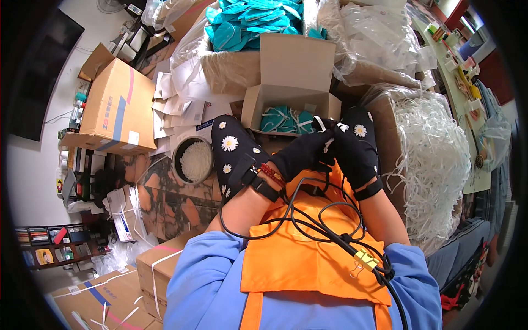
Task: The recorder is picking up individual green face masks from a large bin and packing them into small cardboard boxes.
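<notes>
My left hand (302,152) and my right hand (355,154), both in black gloves, meet above my lap. Their fingers are closed together around a thin white elastic strap (329,144); the fingers hide most of it, and I cannot make out whether a mask hangs from it. Just beyond the hands, an open cardboard box (335,110) stands between my knees with its lid flap raised. Teal folded masks (283,119) with white straps lie inside it.
A carton (231,69) heaped with teal mask pieces (253,25) stands at the back. White elastic straps (434,159) fill a box at the right. A bowl (176,159) of small white pieces sits left. A black cable (324,220) loops over my orange apron (308,264).
</notes>
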Available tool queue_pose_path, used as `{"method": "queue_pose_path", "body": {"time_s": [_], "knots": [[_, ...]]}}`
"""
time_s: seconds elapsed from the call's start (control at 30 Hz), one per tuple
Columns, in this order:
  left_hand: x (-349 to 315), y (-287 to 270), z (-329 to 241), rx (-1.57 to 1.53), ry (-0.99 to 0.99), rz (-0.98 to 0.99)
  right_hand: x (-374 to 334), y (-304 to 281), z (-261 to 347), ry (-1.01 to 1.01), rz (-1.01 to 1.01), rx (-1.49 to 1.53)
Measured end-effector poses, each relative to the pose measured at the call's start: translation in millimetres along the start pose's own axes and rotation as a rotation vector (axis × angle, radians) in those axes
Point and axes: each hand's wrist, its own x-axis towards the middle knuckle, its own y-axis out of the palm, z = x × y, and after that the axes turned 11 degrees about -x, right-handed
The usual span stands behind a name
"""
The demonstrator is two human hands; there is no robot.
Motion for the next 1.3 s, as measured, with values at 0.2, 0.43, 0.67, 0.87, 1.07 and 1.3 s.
{"method": "queue_pose_path", "body": {"time_s": [0.2,0.43,0.67,0.87,1.07,1.3], "knots": [[3.7,-20.1,1.3,0.892,0.318,0.234,3.1,10.8,7.3,-0.091,0.106,-0.001],[-3.2,-62.0,-61.6,0.762,0.653,0.198,3.4,-19.1,38.2,-0.053,0.084,-0.103],[-30.1,-51.8,-102.4,0.179,0.275,-0.211,29.9,-22.3,41.7,-0.361,0.045,-0.807],[-40.0,-91.8,-94.0,0.664,0.643,-0.402,50.0,-1.4,49.0,-0.292,-0.095,-1.097],[-32.0,-120.8,-82.8,0.358,0.710,-0.480,152.7,-31.1,1.7,-0.327,0.131,-1.357],[-22.2,-150.9,-48.2,-0.105,0.537,-0.929,239.7,-33.4,-96.5,-0.443,-0.023,-1.774]]}}
